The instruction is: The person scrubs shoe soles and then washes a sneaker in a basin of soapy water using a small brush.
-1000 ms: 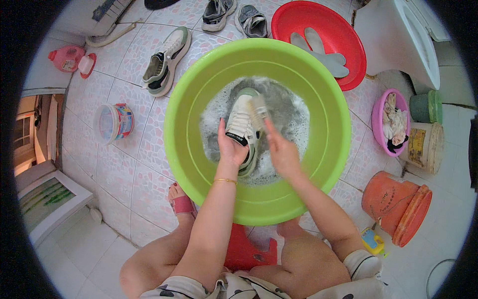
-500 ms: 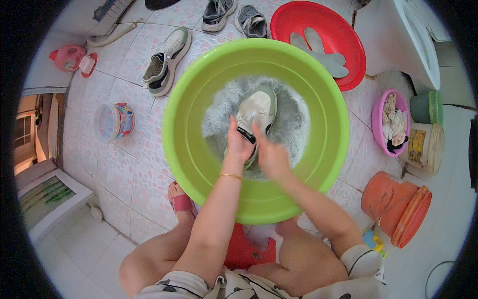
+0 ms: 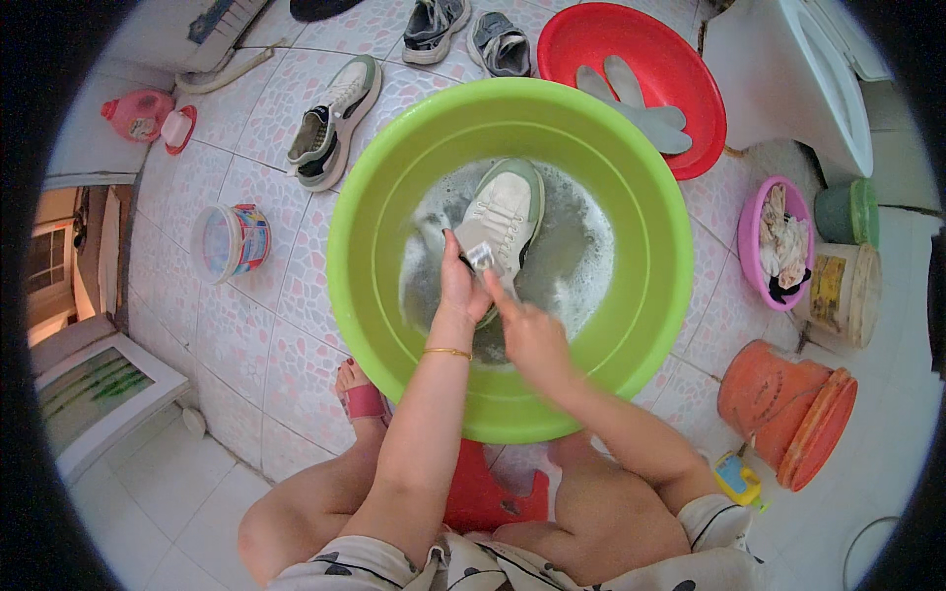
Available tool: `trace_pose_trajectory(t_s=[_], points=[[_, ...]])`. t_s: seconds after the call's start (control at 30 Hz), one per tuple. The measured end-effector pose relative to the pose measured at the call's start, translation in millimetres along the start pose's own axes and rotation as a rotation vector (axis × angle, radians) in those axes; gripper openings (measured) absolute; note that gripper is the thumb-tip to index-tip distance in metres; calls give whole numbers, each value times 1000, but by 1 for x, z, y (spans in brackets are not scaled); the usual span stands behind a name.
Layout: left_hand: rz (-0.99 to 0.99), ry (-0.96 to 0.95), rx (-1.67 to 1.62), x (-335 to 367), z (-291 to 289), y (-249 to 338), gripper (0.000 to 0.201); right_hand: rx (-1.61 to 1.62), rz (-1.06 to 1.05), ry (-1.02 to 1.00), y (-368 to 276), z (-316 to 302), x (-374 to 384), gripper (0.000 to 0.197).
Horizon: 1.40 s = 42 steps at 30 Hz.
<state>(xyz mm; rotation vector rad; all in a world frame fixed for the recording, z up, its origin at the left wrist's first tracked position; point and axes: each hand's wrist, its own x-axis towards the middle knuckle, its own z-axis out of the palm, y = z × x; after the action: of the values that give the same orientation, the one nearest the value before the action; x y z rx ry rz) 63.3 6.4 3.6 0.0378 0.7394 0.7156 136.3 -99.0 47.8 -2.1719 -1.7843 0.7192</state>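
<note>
Our left hand [image 3: 461, 286] has its fingers closed round the heel of the white sneaker [image 3: 504, 219] in the green basin [image 3: 394, 138]. Just right of them, our right hand [image 3: 529, 330] grips a brush [image 3: 480, 258] against the sneaker's heel.

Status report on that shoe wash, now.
Left hand grips white sneaker in green basin. Right hand scrubs it with brush. Suds around, nothing obstructing.

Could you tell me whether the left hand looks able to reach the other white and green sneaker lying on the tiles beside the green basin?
Probably yes, but not freely. The sneaker on the tiles lies beyond the green basin rim, on the person's left, with open floor around it. The left hand is gripping the sneaker in the suds, so it would have to let go first.
</note>
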Motion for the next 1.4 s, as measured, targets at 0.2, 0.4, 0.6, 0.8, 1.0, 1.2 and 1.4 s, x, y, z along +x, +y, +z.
trace_pose_trajectory(t_s=[0.2,0.4,0.6,0.8,1.0,1.2,1.4], points=[[-41,-36,69,-4,13,-16,60,44,108,155,47,-23,61,60],[-6,-35,27,-6,0,7,63,-3,-36,49,4,-8,12,62],[-62,-144,-20,-12,17,-2,60,62,34,222,26,-27,50,57],[-10,-119,18,-11,-1,10,61,60,-20,64,-5,-18,18,59],[-108,18,123,-22,27,-4,62,50,106,161,30,-24,56,61],[-27,-31,16,-17,1,6,61,127,39,24,4,-4,15,60],[-99,52,78,-23,8,0,62,21,274,83,61,-40,76,51]])
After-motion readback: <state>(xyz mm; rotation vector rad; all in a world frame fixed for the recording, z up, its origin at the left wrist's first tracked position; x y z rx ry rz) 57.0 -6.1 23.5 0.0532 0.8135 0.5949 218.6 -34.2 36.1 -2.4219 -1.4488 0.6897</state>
